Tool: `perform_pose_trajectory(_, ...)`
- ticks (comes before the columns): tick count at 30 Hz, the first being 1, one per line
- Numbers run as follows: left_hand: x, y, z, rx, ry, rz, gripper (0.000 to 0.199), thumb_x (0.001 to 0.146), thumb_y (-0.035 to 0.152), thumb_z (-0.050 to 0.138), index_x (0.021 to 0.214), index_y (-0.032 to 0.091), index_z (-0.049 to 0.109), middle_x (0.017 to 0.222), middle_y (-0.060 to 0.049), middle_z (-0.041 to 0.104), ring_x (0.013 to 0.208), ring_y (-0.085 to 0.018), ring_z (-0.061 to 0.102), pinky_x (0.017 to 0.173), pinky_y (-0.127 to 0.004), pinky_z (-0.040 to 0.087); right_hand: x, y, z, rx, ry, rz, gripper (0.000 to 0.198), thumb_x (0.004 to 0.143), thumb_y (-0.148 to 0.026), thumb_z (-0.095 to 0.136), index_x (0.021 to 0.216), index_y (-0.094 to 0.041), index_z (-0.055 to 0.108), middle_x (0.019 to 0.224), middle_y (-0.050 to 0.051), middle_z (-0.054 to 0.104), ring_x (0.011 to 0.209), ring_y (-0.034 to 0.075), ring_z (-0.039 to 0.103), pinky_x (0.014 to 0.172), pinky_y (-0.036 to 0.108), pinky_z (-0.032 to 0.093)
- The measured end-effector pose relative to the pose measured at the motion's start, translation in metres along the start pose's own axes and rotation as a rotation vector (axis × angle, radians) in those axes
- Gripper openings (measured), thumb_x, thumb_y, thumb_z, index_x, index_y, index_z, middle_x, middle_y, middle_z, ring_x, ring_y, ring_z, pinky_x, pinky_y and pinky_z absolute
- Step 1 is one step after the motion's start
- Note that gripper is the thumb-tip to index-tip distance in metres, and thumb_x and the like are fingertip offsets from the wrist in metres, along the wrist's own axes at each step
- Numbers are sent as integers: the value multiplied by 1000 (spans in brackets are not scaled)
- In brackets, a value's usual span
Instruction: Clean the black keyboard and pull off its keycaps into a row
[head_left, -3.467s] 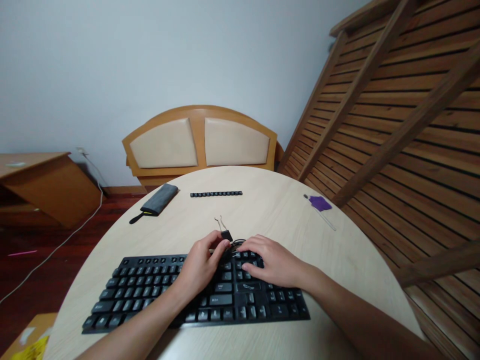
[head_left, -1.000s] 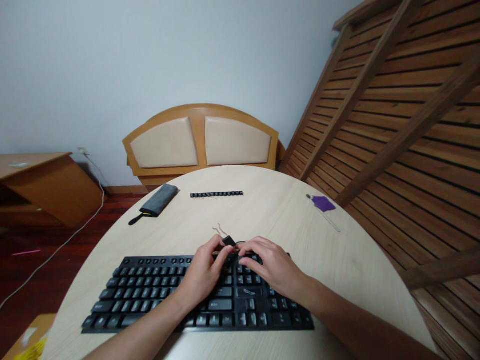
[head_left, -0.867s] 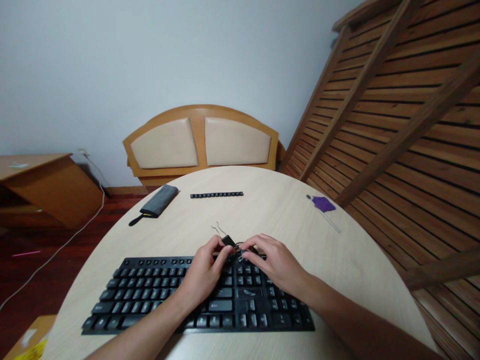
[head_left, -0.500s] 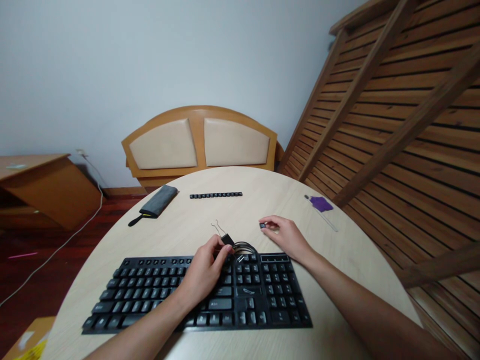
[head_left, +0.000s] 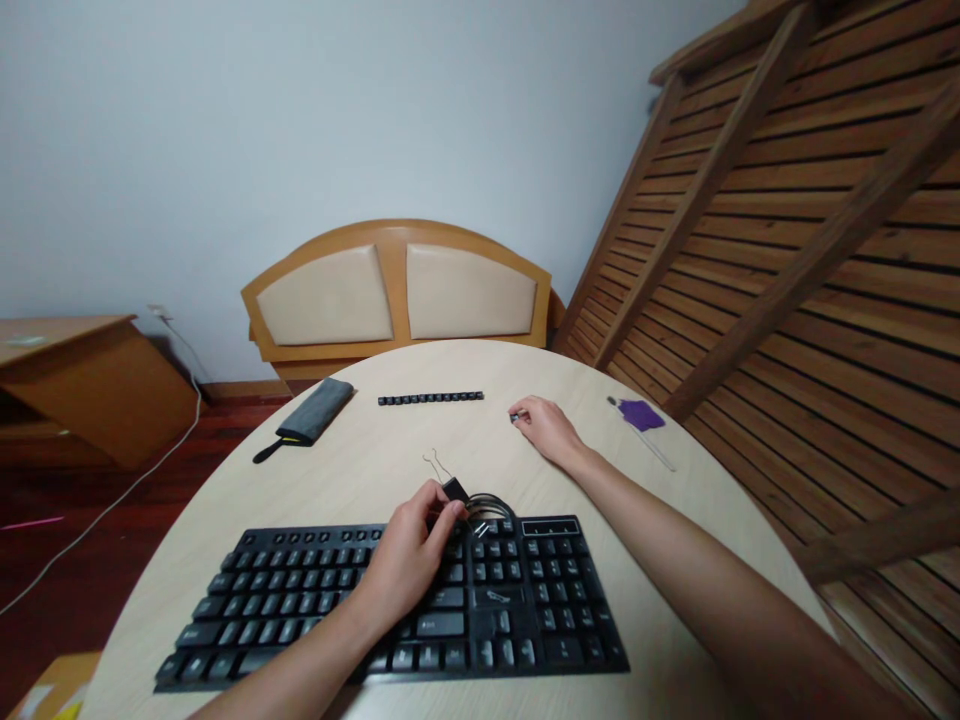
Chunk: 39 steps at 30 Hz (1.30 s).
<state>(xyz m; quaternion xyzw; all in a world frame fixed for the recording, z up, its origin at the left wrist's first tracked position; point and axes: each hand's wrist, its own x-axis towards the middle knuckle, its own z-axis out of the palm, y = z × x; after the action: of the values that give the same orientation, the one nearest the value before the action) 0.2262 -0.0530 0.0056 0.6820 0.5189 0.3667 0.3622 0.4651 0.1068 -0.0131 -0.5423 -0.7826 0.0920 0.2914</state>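
Observation:
My left hand rests above the black keyboard and grips a keycap puller by its black handle; its two thin wire prongs point away from me. Over the table, beyond the keyboard's right half, my right hand pinches a small dark keycap between thumb and fingertips. To its left lies a straight row of black keycaps. The keyboard's cable is coiled at its back edge, close to my left fingers. Small bare sockets show along the keyboard's top row, partly hidden by my left hand.
On the round table, a grey pouch lies at the left. A purple cloth and a thin white-handled brush lie at the right. A slatted wooden panel leans beside the table; a headboard stands behind.
My right hand has moved away from me over the table, carrying the keycap toward the level of the keycap row. My left hand stays with the keycap puller; the view tilts slightly.

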Motion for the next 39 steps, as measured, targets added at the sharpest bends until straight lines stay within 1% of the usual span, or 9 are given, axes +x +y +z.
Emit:
perform_pose_trajectory(6,1,1,1,-10,-4,-24,26,96,40,48,83,19,57,81,-3,67,80,-20,62,74,-31,45,43,10,25,-25,32,34,22,81,-7,60,95,-16,75,99,9,73,84,18,67,84,27,48)
perform_pose_trajectory(11,1,0,1,-10,-4,-42,25,96,40,49,82,20,55,81,-3,68,78,-20,62,72,-30,44,60,17,36,-7,66,49,22,82,-8,59,95,-18,75,100,8,73,86,19,67,84,27,48)
perform_pose_trajectory(19,0,-3,1,-2,2,-51,25,96,39,49,85,19,58,80,-3,67,78,-20,61,71,-30,43,62,20,49,65,109,-13,27,83,-8,57,101,-19,73,105,6,72,95,18,65,90,28,48)
perform_pose_trajectory(30,0,-2,1,-12,-4,-54,25,96,38,48,85,19,59,81,-4,67,79,-20,60,72,-30,43,61,19,50,123,116,-79,21,83,-10,59,98,-18,72,100,6,71,89,17,65,85,28,48)
perform_pose_trajectory(39,0,-1,2,-3,-2,-53,25,96,39,48,85,19,59,82,-4,67,81,-21,61,74,-31,44,62,21,53,147,123,-92,20,84,-12,60,99,-17,71,100,6,70,89,17,65,85,28,48)
